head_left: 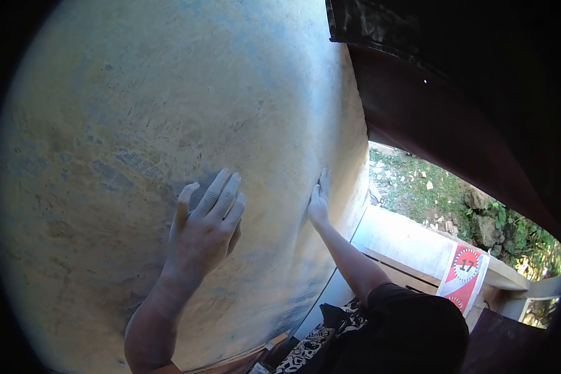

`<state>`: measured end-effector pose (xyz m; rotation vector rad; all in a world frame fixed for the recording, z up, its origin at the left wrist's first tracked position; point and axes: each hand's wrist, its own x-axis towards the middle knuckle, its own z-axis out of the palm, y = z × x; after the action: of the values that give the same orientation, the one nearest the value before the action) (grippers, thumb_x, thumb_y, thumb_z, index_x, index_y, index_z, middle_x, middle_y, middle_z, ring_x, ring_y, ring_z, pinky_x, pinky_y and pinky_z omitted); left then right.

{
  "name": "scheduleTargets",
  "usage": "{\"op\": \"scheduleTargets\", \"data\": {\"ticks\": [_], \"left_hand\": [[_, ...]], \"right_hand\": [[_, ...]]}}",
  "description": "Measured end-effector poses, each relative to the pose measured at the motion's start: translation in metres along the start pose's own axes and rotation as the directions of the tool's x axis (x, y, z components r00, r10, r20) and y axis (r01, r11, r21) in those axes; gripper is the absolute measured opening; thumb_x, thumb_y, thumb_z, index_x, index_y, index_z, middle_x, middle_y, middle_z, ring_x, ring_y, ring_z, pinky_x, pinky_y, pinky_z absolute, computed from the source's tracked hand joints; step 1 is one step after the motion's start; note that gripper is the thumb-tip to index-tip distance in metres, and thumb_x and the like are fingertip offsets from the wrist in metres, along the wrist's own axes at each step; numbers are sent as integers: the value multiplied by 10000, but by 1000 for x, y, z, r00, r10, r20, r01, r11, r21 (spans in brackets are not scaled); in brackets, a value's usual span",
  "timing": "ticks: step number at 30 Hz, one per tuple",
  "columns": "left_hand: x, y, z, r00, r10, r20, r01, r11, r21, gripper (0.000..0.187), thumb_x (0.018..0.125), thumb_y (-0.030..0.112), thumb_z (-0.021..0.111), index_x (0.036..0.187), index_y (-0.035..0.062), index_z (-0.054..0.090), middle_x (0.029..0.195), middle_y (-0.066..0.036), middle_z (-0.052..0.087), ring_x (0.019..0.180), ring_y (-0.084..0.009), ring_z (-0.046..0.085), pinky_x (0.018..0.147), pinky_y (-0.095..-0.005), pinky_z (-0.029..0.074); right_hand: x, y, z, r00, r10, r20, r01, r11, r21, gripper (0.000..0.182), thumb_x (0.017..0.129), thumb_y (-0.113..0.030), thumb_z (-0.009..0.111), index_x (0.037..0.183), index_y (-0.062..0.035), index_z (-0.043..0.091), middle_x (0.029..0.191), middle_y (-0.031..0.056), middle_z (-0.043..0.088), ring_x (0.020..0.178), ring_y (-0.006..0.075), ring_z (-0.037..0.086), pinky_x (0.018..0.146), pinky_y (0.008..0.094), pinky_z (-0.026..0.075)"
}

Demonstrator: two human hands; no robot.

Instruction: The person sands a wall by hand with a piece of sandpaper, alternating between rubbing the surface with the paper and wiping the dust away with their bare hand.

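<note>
The broad, mottled surface (168,112) spans left and centre, its long axis unclear; the left hand (209,218) is over its middle, fingers spread, grasping nothing — contact uncertain; the right hand (320,199), nearer the right edge, lies flat against it, fingers extended, holding nothing. Beyond that edge — a red-and-white sign (460,293); nothing visibly blocks either hand.

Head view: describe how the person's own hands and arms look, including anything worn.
The left hand and right hand are gloveless; the left fingers look coated in a powdery residue. Both forearms are bare, no watch or bracelet visible. A plain black sleeve covers the upper right arm; no left sleeve shows.
</note>
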<state>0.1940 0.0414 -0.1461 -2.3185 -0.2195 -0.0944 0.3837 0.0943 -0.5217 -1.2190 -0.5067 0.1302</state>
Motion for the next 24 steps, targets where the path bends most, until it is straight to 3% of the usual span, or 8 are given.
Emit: {"op": "scheduleTargets", "data": {"ticks": [5,6,8,10,12,19,21,24], "left_hand": [[5,6,6,1000,31,-2,-31,999,6,301,920,281,686,1197,164,702,1508,-32,597,1495,-134,438,1214,-469,224],[5,7,7,999,45,2,-45,999,1,302,921,285,688,1195,160,700,1502,-39,599,1497,-139,434,1214,-469,224],[2,9,10,998,53,37,-51,998,-41,317,917,277,694,1210,158,698,1523,-50,580,1508,-152,425,1219,-486,216],[0,10,13,997,58,59,-54,995,-79,333,913,269,700,1226,156,696,1544,-60,561,1520,-166,416,1224,-503,207],[-2,12,17,995,78,61,-74,995,-68,336,912,275,709,1226,157,697,1540,-65,560,1522,-173,411,1224,-503,209],[-4,20,26,987,115,111,-102,988,-118,353,912,275,712,1242,153,689,1531,-65,568,1520,-176,412,1223,-508,208],[0,19,23,988,105,111,-91,989,-120,360,913,270,709,1251,149,680,1520,-67,575,1522,-175,411,1225,-508,202],[-2,20,22,989,104,105,-88,986,-142,367,911,267,708,1256,147,675,1513,-75,576,1522,-176,411,1227,-510,195]], "right_hand": [[-55,-109,30,972,-163,169,176,982,-65,608,1054,-106,480,1655,-123,386,1778,209,98,1644,409,13,1309,510,26],[-63,-107,27,974,-155,166,169,983,-69,608,1054,-106,480,1655,-123,386,1778,209,98,1644,409,13,1309,510,26],[-76,-102,16,873,-341,348,384,921,-62,575,1081,-122,448,1648,-64,372,1780,205,95,1639,431,6,1304,527,16],[-76,-61,2,864,-334,375,396,913,-99,558,1090,-131,436,1641,-59,386,1771,220,127,1640,418,34,1310,494,34],[-70,-38,-7,975,-16,223,27,999,-44,563,1093,-129,424,1650,-62,368,1773,221,107,1644,393,34,1316,452,35],[-76,-75,23,988,139,73,-138,990,-18,586,1089,-103,423,1665,-53,325,1781,204,78,1647,372,35,1315,424,42],[-95,-118,31,980,-89,180,101,993,-60,566,1099,-110,407,1653,-21,330,1774,212,122,1645,365,65,1314,426,42],[-108,-91,21,947,-212,240,251,957,-147,548,1104,-106,401,1633,25,341,1761,222,171,1640,363,101,1315,421,60]]}}
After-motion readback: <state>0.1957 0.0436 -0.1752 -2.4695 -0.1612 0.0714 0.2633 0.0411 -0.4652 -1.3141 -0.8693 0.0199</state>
